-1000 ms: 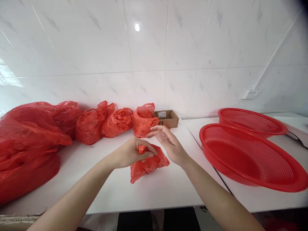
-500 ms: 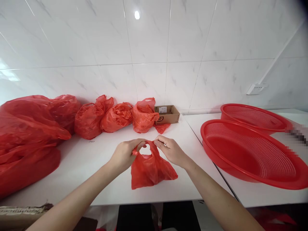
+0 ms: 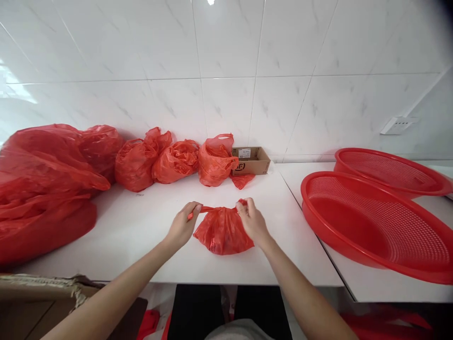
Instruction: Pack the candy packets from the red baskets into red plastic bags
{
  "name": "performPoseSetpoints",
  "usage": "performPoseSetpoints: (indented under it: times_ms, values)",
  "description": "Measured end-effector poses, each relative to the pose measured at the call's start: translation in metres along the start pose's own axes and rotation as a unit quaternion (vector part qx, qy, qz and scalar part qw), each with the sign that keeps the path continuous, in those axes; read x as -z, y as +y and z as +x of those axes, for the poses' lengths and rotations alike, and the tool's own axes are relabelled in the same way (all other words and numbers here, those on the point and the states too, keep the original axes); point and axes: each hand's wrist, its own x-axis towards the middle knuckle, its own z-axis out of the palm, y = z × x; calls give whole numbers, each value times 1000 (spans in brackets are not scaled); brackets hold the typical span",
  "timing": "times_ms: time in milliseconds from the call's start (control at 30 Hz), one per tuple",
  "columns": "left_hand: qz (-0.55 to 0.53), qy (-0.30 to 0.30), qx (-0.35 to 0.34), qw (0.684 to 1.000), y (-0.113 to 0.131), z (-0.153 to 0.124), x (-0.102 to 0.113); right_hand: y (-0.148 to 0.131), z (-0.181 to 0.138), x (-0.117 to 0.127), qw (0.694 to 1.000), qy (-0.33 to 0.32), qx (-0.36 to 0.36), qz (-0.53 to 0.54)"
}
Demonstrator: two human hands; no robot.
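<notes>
Plainly gripping a red plastic carrier bag by stretched handles, one in the closed left hand, one in the closed right hand; bulging between and slightly nearer than both, on the white tabletop.

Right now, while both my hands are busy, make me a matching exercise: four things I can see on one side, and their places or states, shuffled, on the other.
Things
1. Small bag
2. Cardboard box
3. Front basket
4. White socket

Places or states
A. Fixed to the tiled wall
B. Red, with perforated sides
C. Its top pulled taut between the left hand and the right hand
D. Open-topped, with a white label

Pairs: 1-C, 2-D, 3-B, 4-A
</notes>
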Motion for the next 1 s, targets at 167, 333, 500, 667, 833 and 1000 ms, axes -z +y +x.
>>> performPoseSetpoints:
  times_ms: [167, 333, 500, 667, 833, 1000]
  values:
    - [-12, 37, 42, 998, -5, 9, -59, 3, -11, -30, 999, -4, 32, 12]
    - [23, 42, 82, 995, -20, 9, -63, 31, 0, -13, 997, -36, 27, 69]
    - [53, 20, 86, 995, -25, 16, -53, 44, 18, 3, 992, -67, 23, 109]
    - [64, 1, 99, 993, -22, 21, -51, 47, 28, 8, 992, -54, 28, 107]
    - [42, -14, 94, 995, -17, 16, -45, 48, 26, 21, 994, -53, 33, 95]
    - [39, -13, 112, 993, -19, 13, -48, 51, 28, 21, 998, -46, 8, 50]
